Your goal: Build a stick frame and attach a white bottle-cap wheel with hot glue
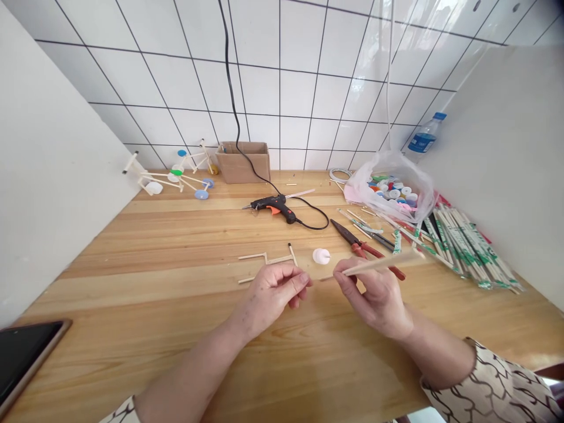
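white glazed tiles (258, 88) with dark grout lines rise behind a smooth, pale-grained wooden tabletop (132, 305), seen from the head camera. straight ahead of the hands lies a black plastic glue gun (273, 205) with an orange trigger, a brown cardboard box (244, 163) behind it. just beyond the left hand (275, 288) is a flat frame of joined sticks (279, 259), one crosspiece black-tipped. between the hands and slightly past them sits a rounded whitish-pink piece (321, 256). red-handled metal pliers (358, 248) lie just behind the right hand (374, 294); farther right are a thin, crinkled plastic bag (359, 188) of round coloured caps (394, 192) and a heap of wrapped sticks (469, 247).

the right hand pinches a slender pale stick (383, 264) between thumb and fingertips, the near end pointing toward the left hand, the other end blurred. the left hand is half curled, thumb against the forefinger; whether it holds anything cannot be told.

green print marks the stick wrappers, and a clear bottle (423, 138) beyond the right hand wears a blue label; the lettering on both is too small to read.
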`<state>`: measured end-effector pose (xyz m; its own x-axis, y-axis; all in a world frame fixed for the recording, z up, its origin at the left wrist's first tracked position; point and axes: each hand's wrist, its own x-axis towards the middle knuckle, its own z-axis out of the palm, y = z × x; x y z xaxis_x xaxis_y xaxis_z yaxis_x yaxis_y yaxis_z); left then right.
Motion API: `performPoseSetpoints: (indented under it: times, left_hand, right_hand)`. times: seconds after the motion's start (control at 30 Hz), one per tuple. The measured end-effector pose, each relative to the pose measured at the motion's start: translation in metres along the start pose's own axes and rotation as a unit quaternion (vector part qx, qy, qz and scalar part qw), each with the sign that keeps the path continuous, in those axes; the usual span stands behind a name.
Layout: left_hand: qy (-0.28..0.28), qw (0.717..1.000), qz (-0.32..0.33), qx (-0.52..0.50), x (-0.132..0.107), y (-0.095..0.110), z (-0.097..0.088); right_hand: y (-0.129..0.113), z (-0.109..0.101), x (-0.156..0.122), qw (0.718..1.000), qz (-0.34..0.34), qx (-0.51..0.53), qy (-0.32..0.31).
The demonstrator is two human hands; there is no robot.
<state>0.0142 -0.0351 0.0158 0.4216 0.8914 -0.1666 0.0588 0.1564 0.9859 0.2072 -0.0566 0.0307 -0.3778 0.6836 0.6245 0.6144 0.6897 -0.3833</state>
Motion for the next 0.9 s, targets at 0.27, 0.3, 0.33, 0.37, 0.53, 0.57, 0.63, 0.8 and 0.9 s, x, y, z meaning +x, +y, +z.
performPoseSetpoints:
  times: [0.27, 0.3, 0.33, 0.37, 0.53, 0.57, 0.63, 0.8, 0.9]
  left_hand:
    - [-0.025, 0.987, -0.093, -0.127, -0.002, 0.002, 0.012]
    - [-0.025, 0.986, -0.096, -0.137, -0.002, 0.001, 0.013]
    - [-0.020, 0.985, -0.098, -0.142, -0.002, 0.000, 0.013]
    - [-0.009, 0.985, -0.098, -0.144, -0.002, -0.002, 0.013]
    - [0.071, 0.988, -0.075, -0.112, 0.002, -0.008, 0.007]
    - [0.079, 0.989, -0.065, -0.104, 0.002, -0.008, 0.006]
    - [0.079, 0.990, -0.051, -0.103, 0.003, -0.007, 0.005]
    - [0.007, 0.985, -0.070, -0.157, 0.001, -0.004, 0.007]
    - [-0.022, 0.979, -0.092, -0.179, 0.000, -0.005, 0.007]
  right_hand:
    - [-0.001, 0.007, -0.010, 0.989, -0.142, 0.019, -0.039]
    - [-0.003, 0.007, -0.009, 0.986, -0.159, 0.021, -0.042]
    - [-0.005, 0.007, -0.008, 0.986, -0.161, 0.026, -0.042]
    - [-0.007, 0.006, -0.007, 0.987, -0.150, 0.039, -0.036]
    - [-0.009, 0.003, -0.005, 0.981, 0.042, 0.182, 0.055]
    - [-0.007, 0.004, -0.005, 0.969, 0.092, 0.217, 0.068]
    - [-0.001, 0.006, -0.006, 0.937, 0.182, 0.287, 0.085]
    - [0.008, 0.013, -0.001, 0.856, 0.293, 0.412, 0.104]
    - [0.009, 0.015, 0.002, 0.829, 0.331, 0.442, 0.093]
